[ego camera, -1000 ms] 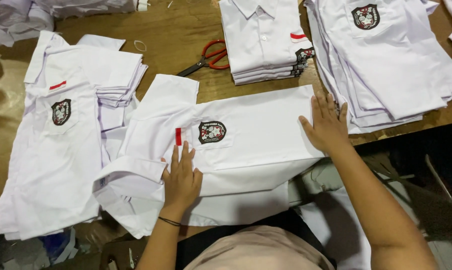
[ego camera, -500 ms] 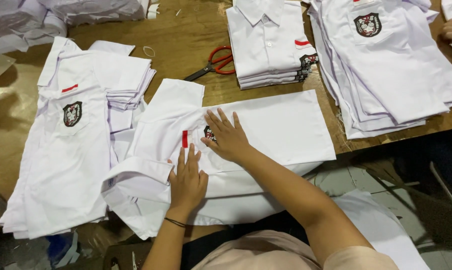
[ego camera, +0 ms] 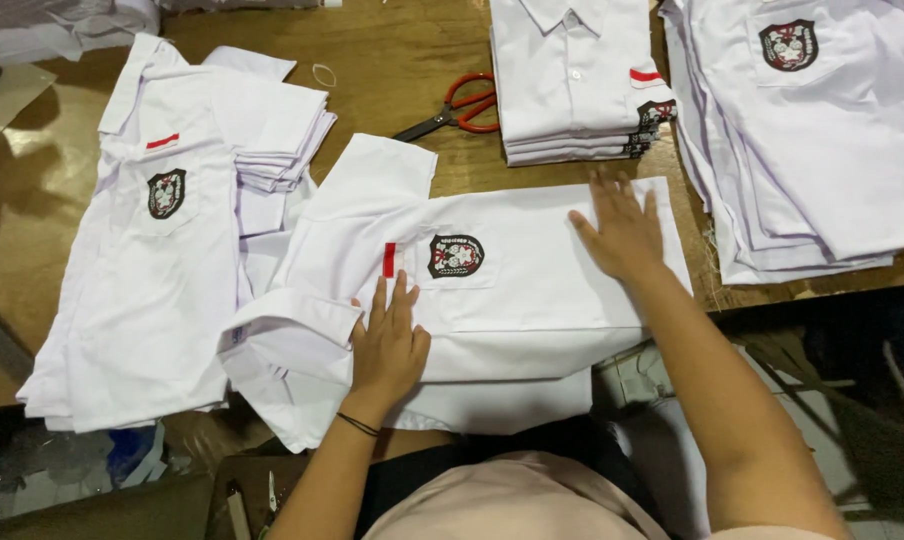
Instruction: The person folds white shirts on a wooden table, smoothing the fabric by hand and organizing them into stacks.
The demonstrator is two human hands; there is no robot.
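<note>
**White uniform shirt, pressed flat on table**

Brown wooden table (ego camera: 412,70), worn surface. White cotton shirt (ego camera: 512,290) with crest patch lay smooth at the near edge, overhanging. Stacked white folded shirts (ego camera: 572,80) behind. Red-handled steel scissors (ego camera: 457,108) beside them. Left hand (ego camera: 387,345) open, flat near collar; right hand (ego camera: 622,232) open, moved from the crest to the shirt's right end.

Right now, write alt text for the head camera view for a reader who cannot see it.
Two bare hands press flat on a white shirt with a chest badge, laid across a wooden table: left hand near the collar, right hand at the far end. Stacks of similar shirts and red scissors surround it.
</note>
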